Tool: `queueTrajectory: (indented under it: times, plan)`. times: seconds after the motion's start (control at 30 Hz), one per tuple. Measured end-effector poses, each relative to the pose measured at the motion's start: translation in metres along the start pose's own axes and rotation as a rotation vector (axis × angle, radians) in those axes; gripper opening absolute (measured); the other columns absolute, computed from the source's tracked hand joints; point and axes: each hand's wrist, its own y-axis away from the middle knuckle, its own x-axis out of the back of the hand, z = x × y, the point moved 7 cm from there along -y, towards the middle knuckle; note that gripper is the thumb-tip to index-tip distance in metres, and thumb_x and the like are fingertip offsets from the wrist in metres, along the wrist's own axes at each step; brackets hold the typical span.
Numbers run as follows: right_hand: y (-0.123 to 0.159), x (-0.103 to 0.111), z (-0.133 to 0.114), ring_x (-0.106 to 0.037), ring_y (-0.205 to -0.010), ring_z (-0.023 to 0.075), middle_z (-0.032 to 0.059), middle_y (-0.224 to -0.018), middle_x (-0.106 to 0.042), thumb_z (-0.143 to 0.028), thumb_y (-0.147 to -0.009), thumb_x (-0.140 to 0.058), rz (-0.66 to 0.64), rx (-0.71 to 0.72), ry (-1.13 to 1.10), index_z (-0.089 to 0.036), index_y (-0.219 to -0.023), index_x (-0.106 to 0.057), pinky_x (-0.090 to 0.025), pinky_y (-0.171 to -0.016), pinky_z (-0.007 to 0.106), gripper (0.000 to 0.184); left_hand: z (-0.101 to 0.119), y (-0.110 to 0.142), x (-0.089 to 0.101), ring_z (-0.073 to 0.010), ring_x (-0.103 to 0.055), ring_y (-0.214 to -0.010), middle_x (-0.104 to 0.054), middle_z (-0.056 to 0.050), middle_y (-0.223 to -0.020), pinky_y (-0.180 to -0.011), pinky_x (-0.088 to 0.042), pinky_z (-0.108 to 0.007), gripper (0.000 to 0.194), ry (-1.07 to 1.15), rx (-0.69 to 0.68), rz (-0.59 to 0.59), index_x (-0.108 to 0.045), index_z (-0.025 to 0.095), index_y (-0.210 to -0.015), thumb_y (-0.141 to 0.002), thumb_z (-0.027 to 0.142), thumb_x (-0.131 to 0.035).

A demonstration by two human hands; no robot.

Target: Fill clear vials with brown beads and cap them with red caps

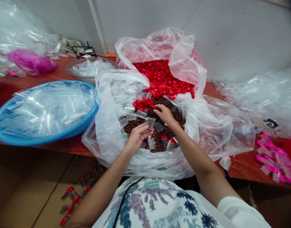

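Observation:
My left hand (138,136) is closed around the lower end of a small clear plastic container (151,122), its fingers bent toward the thumb. My right hand (164,114) pinches at the edge of a small pile of red caps (143,104); a red cap seems to be at its fingertips, partly hidden. Below both hands, brown beads (157,146) fill a white plastic bag (104,126) with an open mouth. Loose clear containers (159,127) lie on the beads, and more are heaped at the bag's left. Near the front, red-capped containers (171,144) rest on the beads.
Behind stands a bag of red caps (159,74). A blue basin (44,141) of clear containers is at left, with a grey tray (71,71) behind it. Pink-capped containers (275,158) lie at right. Red-capped containers (70,209) are on the floor.

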Motion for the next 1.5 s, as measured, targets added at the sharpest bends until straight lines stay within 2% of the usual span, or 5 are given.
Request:
queueTrajectory:
  times: [0.33, 0.57, 1.07, 1.3, 1.5]
  plan:
    - [0.088, 0.04, -0.027, -0.058, -0.107, 0.0176, 0.0032, -0.117, -0.064, -0.039, -0.084, -0.058, -0.202, -0.142, -0.592, -0.024, -0.124, -0.057, -0.043, -0.095, 0.034, 0.043, -0.009, 0.004, -0.012, -0.0158, -0.069, -0.078, -0.072, -0.008, -0.091, -0.076, -0.055, -0.026, 0.032, -0.211, -0.044, -0.096, -0.068, 0.012, -0.099, -0.07, 0.024, -0.074]
    - [0.108, 0.038, -0.007, -0.063, -0.09, 0.0172, 0.0013, -0.1, -0.07, -0.038, -0.07, -0.072, -0.039, -0.321, -0.839, -0.024, -0.114, -0.064, -0.049, -0.081, 0.032, 0.047, -0.015, 0.011, -0.021, -0.0158, -0.067, -0.079, -0.072, -0.007, -0.095, -0.078, -0.054, -0.03, 0.038, -0.329, -0.048, -0.156, -0.071, 0.015, -0.101, -0.068, 0.031, -0.076]
    - [0.126, 0.046, -0.033, -0.062, -0.086, 0.0161, 0.0013, -0.091, -0.067, -0.035, -0.082, -0.063, 0.188, -0.034, -0.364, -0.029, -0.103, -0.071, -0.049, -0.081, 0.031, 0.023, -0.026, 0.018, -0.024, -0.0194, -0.065, -0.08, -0.071, -0.006, -0.092, -0.076, -0.055, -0.035, 0.036, -0.484, -0.14, -0.12, -0.073, 0.014, -0.093, -0.062, 0.03, -0.078]
    - [0.139, 0.025, -0.049, -0.037, -0.132, 0.0236, 0.0106, -0.142, -0.041, -0.033, -0.077, -0.068, 0.058, 0.221, -0.002, -0.022, -0.144, -0.03, -0.033, -0.11, 0.04, 0.078, -0.028, 0.019, -0.022, -0.0159, -0.065, -0.077, -0.071, -0.006, -0.093, -0.074, -0.052, -0.029, 0.039, -0.326, -0.133, -0.064, -0.07, 0.014, -0.096, -0.062, 0.028, -0.079]
    - [0.144, 0.021, -0.054, -0.046, -0.122, 0.0244, 0.0124, -0.13, -0.051, -0.026, -0.074, -0.064, 0.083, 0.301, 0.085, -0.019, -0.138, -0.033, -0.037, -0.104, 0.043, 0.071, -0.032, 0.019, -0.03, -0.0161, -0.065, -0.072, -0.071, -0.009, -0.087, -0.064, -0.052, -0.027, 0.047, -0.15, 0.14, -0.174, -0.067, 0.014, -0.096, -0.076, 0.056, -0.061]
